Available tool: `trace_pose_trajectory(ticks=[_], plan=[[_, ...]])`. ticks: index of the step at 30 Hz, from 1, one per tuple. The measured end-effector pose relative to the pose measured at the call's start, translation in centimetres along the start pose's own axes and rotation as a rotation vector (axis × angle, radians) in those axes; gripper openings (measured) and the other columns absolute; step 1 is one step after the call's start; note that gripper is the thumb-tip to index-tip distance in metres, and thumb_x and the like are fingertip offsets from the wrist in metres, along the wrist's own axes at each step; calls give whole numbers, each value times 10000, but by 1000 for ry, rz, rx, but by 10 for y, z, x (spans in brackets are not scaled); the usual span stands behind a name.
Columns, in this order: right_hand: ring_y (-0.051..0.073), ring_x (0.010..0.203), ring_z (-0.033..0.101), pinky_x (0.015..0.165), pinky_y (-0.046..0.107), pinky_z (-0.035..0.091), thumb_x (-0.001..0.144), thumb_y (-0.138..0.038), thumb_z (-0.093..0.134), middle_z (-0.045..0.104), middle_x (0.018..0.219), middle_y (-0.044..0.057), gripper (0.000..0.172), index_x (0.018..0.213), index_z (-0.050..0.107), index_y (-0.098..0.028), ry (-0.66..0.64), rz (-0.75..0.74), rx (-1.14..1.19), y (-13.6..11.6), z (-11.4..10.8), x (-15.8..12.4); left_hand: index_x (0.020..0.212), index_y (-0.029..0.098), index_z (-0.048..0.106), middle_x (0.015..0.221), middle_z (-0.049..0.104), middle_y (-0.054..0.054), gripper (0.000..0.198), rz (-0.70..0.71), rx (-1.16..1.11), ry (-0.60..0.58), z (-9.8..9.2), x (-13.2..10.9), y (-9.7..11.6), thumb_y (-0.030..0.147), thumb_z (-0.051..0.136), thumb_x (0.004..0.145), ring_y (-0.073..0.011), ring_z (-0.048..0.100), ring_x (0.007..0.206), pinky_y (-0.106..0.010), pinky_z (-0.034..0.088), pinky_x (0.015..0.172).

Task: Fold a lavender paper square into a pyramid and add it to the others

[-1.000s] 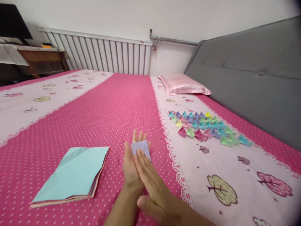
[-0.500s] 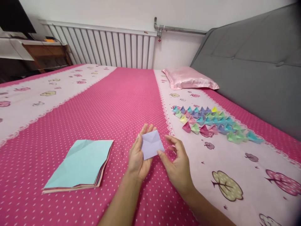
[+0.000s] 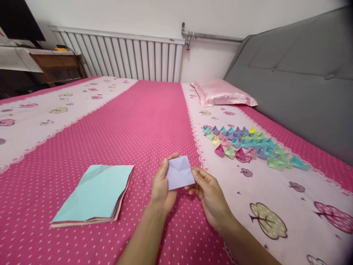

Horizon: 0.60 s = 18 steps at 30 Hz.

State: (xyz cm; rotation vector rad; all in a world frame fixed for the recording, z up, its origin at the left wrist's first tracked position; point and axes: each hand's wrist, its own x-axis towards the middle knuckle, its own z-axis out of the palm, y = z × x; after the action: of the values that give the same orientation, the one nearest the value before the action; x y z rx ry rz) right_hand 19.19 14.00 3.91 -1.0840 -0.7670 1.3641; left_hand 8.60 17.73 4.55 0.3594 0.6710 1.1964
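Observation:
A small folded square of lavender paper [image 3: 179, 173] is held up above the bed, crease lines showing on its face. My left hand [image 3: 163, 186] grips its left side, the thumb in front and the other fingers mostly hidden behind. At the lower right corner, my right hand [image 3: 207, 193] pinches the paper between thumb and fingers. To the left lies a stack of square paper sheets [image 3: 95, 193], light blue on top with several other colours at its edges. Several rows of small folded paper boats [image 3: 241, 142] in many colours stand on the right.
The bed is covered by a pink dotted and tree-patterned sheet [image 3: 149, 121]. A pink satin pillow [image 3: 222, 93] lies at the far right, beside a grey padded headboard [image 3: 295, 77]. Behind the bed are a white radiator [image 3: 132, 57] and a desk [image 3: 55, 62] with a monitor [image 3: 20, 22].
My right hand has closed from a looser, spread pose onto the paper's lower right corner. The paper has turned slightly and sits a little lower. My left hand keeps its hold.

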Motion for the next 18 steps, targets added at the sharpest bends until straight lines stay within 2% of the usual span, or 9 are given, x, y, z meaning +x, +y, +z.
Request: trace_pose_trajectory(ticks=[3, 7, 9, 11, 15, 18], plan=[[106, 573, 573, 491, 201, 425, 755, -401, 622, 655, 769, 26, 291, 931, 631, -169, -9, 22, 35, -2, 0, 0, 971, 186, 621, 826, 668, -52, 241, -13, -13, -1, 0, 0, -1, 327, 465, 853, -175, 631, 702, -290, 520, 594], [110, 627, 571, 496, 191, 426, 757, -346, 630, 668, 845, 35, 273, 975, 631, -181, -94, -2, 40, -6, 1, -1, 901, 156, 640, 766, 671, -48, 235, -96, -14, 2, 2, 1, -2, 338, 512, 825, -160, 624, 622, -274, 512, 559], [130, 688, 600, 519, 200, 445, 736, -314, 655, 675, 909, 45, 286, 991, 625, -187, -130, -28, 27, -7, 2, -1, 856, 131, 647, 754, 672, -54, 235, -132, 9, 27, 3, 1, -4, 334, 540, 805, -159, 623, 618, -280, 517, 595], [159, 771, 626, 587, 226, 480, 712, -284, 678, 676, 954, 54, 302, 991, 616, -187, -143, -59, 11, -7, 1, -1, 860, 116, 652, 811, 680, -73, 242, -125, 47, 33, 4, 0, -5, 329, 560, 792, -172, 636, 697, -281, 517, 671], [185, 885, 635, 742, 284, 502, 714, -270, 676, 673, 994, 61, 303, 990, 583, -185, -58, -123, -14, -8, -5, 5, 1082, 149, 596, 1110, 623, -104, 408, 76, 189, -53, 1, -1, -9, 424, 563, 783, -219, 597, 976, -298, 481, 817], [190, 882, 644, 775, 308, 507, 720, -292, 669, 678, 976, 61, 336, 1015, 542, -193, 80, -194, -17, -9, -14, 12, 1260, 211, 464, 1349, 445, -106, 641, 214, 322, -184, -2, 0, -12, 402, 680, 688, -251, 492, 1151, -332, 442, 905]])
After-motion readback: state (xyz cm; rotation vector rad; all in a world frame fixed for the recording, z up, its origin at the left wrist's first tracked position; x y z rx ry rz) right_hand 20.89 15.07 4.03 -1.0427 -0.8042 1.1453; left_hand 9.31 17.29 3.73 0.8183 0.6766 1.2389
